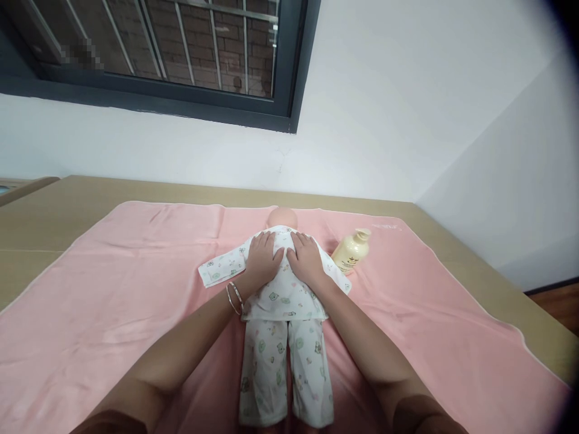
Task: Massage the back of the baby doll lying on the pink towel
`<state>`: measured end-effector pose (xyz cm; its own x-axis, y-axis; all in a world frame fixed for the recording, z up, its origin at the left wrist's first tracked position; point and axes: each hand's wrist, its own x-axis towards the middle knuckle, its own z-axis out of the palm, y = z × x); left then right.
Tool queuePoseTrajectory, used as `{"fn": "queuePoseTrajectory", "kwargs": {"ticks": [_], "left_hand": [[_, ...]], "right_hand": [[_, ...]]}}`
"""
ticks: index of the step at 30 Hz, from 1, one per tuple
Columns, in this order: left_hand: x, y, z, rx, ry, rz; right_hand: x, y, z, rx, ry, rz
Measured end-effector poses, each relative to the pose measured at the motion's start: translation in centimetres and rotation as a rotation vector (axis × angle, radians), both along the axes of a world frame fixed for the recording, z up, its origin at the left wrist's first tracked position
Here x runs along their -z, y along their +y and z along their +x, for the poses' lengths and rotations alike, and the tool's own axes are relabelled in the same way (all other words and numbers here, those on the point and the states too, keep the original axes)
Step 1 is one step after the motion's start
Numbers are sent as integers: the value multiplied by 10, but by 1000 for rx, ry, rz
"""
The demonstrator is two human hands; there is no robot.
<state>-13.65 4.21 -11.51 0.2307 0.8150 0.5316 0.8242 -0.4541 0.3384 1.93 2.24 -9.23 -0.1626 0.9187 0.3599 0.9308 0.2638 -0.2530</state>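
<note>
A baby doll (283, 217) lies in the middle of a pink blanket (136, 289), its head toward the wall and its face not showing. It wears a white printed top (284, 301) and matching trousers (265, 374). My left hand (263, 259) rests flat on the left side of its upper body, fingers stretched out. On the right side, my right hand (306, 258) lies flat in the same way, the two thumbs close together. Two thin bangles (234, 298) circle my left wrist. Just right of the doll's sleeve is a pale yellow pump bottle (351, 250).
The blanket covers much of a wooden table (85, 205), which stands against a white wall (362, 120). A dark-framed window (289, 72) with metal bars is above. At the far left edge is another wooden piece (31, 187).
</note>
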Motion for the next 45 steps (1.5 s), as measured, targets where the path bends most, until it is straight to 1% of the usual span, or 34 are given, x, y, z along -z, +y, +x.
{"fn": "queuePoseTrajectory", "kwargs": {"ticks": [4, 6, 10, 14, 16, 18, 22, 24, 26, 28, 31, 35, 37, 40, 43, 45], "left_hand": [[-6, 0, -2, 72, -47, -17], [-10, -2, -2, 82, -57, -15], [-18, -14, 1, 29, -9, 36], [-24, -27, 5, -75, 51, 35], [-22, -27, 5, -94, 60, 21], [-17, -22, 5, -84, 49, 20], [-4, -4, 1, -16, 15, 3], [-2, 1, -1, 26, -1, -12], [-3, 1, -2, 51, -25, 0], [-6, -3, -1, 53, -48, 37], [-10, -13, 0, 21, -53, 94], [-12, -19, 1, -41, -30, 82], [-10, -16, 1, -61, -30, 52], [-5, -9, 1, -54, -36, 32], [-3, -5, 1, 11, -7, 41], [-5, -6, 2, 60, 4, 59]], "right_hand": [[-4, -1, 0, -69, -64, 57], [-6, -5, -3, -77, -100, 82], [-11, -17, -12, -5, -156, 90], [-13, -23, -17, 68, -137, 38], [-12, -21, -15, 80, -87, 0], [-9, -14, -12, 70, -39, -19], [-2, 3, 0, -41, 23, -27], [-1, 10, 5, -108, 41, -39], [-2, 11, 7, -131, 43, -48], [-5, 6, 4, -97, 25, -41], [-13, -10, -10, -9, -42, -9], [-18, -27, -23, 82, -116, 10], [-16, -24, -22, 87, -93, -6], [-10, -8, -11, 49, -34, -44], [-5, 7, -1, -3, 3, -61], [-6, 7, 0, -24, -2, -41]]}}
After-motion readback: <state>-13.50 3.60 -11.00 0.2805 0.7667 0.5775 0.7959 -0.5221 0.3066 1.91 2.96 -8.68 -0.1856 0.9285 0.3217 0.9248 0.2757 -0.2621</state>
